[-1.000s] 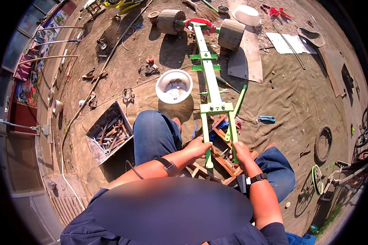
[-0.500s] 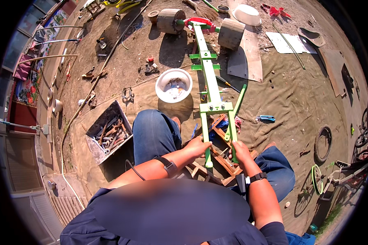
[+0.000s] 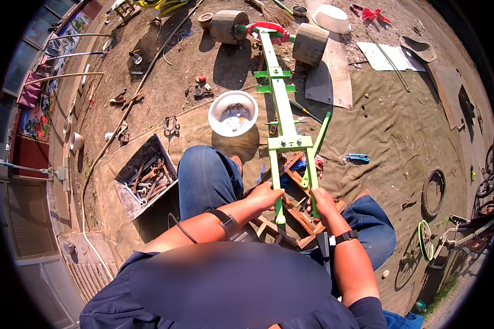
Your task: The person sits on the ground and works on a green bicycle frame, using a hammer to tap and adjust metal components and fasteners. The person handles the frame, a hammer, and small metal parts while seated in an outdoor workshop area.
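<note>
A long light-green metal frame (image 3: 282,104) stretches away from me, forked at its near end. My left hand (image 3: 265,196) is closed around the left fork arm, and my right hand (image 3: 324,203) grips the right one. At the far end, a cylindrical roller (image 3: 229,28) and a second roller (image 3: 310,45) flank a red-wrapped section (image 3: 269,27). Two crosspieces stick out from the beam partway along. Beneath the fork lies a reddish-brown wooden frame (image 3: 299,216), partly hidden by my hands. A loose green bar (image 3: 322,133) slants beside the fork.
A white basin (image 3: 233,127) stands left of the beam. Nearer is a metal box (image 3: 130,204) full of tools. On the tarp (image 3: 379,137) lie a blue utility knife (image 3: 359,158) and a tire (image 3: 433,193). A long hose (image 3: 123,118) crosses the ground at left.
</note>
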Available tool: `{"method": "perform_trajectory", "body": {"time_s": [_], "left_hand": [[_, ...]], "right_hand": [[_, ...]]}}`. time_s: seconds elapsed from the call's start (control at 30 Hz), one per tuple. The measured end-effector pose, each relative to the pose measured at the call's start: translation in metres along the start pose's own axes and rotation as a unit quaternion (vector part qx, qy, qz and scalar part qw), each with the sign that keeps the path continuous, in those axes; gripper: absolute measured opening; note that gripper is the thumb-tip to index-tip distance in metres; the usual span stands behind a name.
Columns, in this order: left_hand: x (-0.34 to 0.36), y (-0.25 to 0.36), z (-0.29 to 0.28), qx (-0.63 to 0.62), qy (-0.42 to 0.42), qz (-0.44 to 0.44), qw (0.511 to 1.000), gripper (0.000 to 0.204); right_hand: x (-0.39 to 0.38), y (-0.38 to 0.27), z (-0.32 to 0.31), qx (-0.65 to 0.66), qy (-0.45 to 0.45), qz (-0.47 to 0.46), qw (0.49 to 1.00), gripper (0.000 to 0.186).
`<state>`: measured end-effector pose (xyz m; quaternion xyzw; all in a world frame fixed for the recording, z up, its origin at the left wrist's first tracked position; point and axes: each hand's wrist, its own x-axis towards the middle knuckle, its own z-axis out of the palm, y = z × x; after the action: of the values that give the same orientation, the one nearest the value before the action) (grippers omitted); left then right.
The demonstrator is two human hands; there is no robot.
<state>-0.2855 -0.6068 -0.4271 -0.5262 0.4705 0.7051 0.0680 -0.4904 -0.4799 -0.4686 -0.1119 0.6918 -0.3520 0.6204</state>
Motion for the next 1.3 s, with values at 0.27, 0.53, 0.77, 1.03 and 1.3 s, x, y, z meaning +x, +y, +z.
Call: {"method": "perform_trajectory", "body": {"time_s": [0.27,0.53,0.77,1.03,1.3], "left_hand": [[-0.003,0.002,0.0,-0.012,-0.004,0.002,1.0,0.033],[-0.002,0.003,-0.001,0.004,-0.005,-0.009,1.0,0.033],[-0.002,0.001,-0.001,-0.005,-0.004,0.0,1.0,0.034],[-0.002,0.002,-0.001,-0.011,-0.007,-0.003,1.0,0.033],[-0.003,0.003,-0.003,0.0,-0.009,-0.001,1.0,0.032]], "right_hand": [[-0.003,-0.005,0.002,0.002,-0.004,-0.016,1.0,0.033],[-0.003,-0.004,0.002,0.01,0.003,0.003,1.0,0.032],[-0.009,-0.011,0.006,0.02,0.017,-0.01,1.0,0.034],[-0.003,-0.004,0.004,0.011,0.003,0.001,1.0,0.031],[-0.005,-0.008,0.005,0.002,0.008,0.011,1.0,0.032]]}}
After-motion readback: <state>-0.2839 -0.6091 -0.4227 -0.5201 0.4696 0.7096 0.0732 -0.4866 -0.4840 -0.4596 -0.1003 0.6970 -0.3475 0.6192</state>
